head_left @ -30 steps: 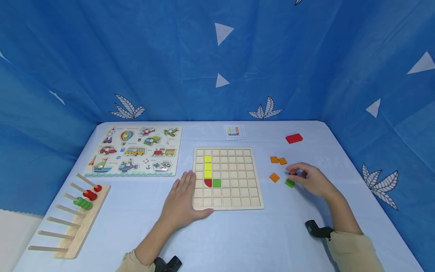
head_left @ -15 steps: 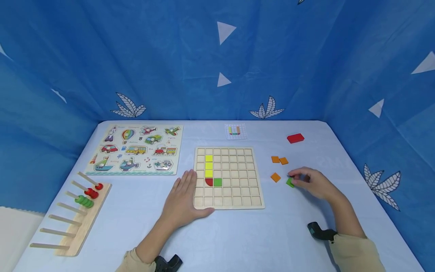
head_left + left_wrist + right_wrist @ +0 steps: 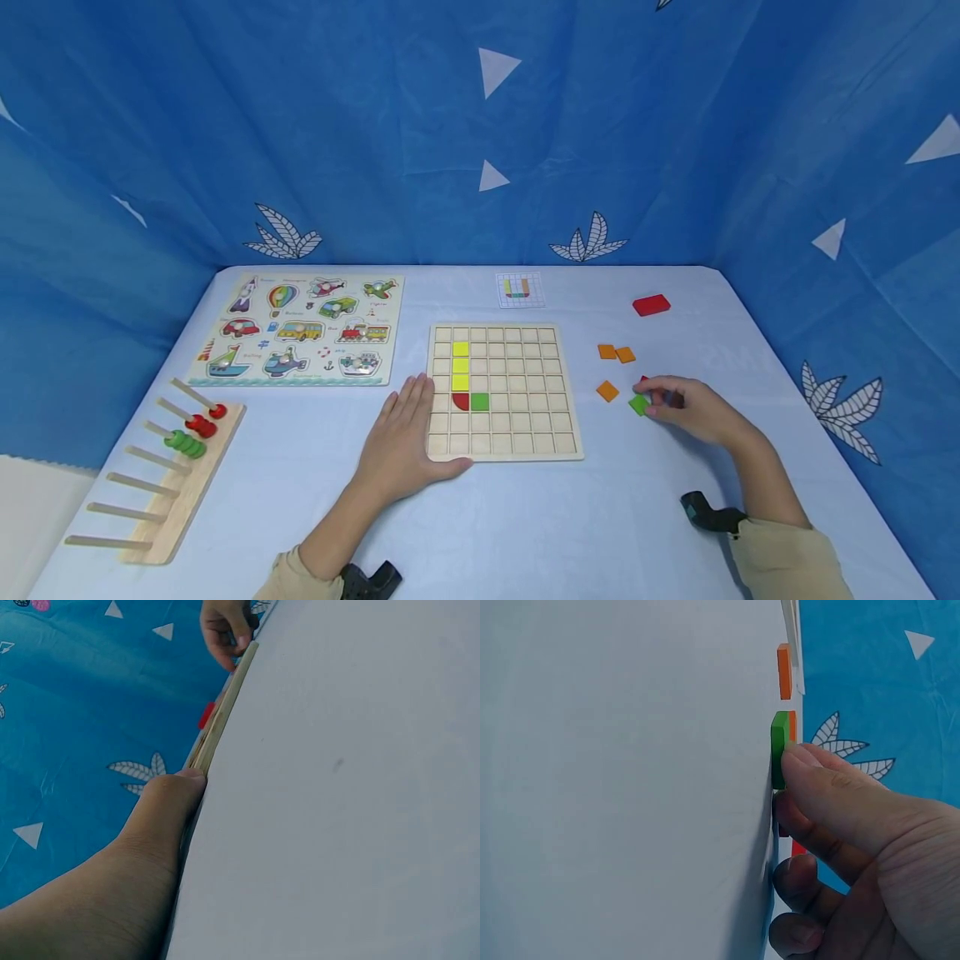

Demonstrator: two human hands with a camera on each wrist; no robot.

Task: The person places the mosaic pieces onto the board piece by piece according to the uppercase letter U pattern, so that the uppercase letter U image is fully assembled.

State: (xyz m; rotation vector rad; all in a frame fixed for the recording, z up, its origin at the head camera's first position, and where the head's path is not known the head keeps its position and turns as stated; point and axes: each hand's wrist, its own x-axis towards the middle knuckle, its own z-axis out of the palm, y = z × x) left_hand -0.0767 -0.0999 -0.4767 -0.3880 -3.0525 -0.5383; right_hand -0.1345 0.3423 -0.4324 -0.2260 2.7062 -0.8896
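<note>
A square wooden grid board (image 3: 525, 425) lies mid-table. Set in its cells are a column of yellow tiles (image 3: 461, 366), a red rounded-corner tile (image 3: 461, 402) and a green tile (image 3: 480, 402). My left hand (image 3: 401, 446) rests along the board's left edge, fingers straight, thumb at the near edge. To the right, thumb and forefinger of my right hand (image 3: 693, 408) pinch a loose green square tile (image 3: 779, 750), low over the table or on it; I cannot tell which. A small red piece (image 3: 644, 379) peeks out behind those fingers, mostly hidden.
Beside the right hand lie three orange tiles (image 3: 607, 391), with a red block (image 3: 651, 305) farther back. A pattern card (image 3: 521, 290) lies beyond the board. Leftward are a vehicle puzzle (image 3: 300, 331) and a bead-and-peg rack (image 3: 187, 492). Blue cloth (image 3: 420, 167) encloses the table.
The right fingers have closed in on the loose green tile, which has turned slightly. More of the red piece behind them shows than half a second ago. The left hand stays on the board.
</note>
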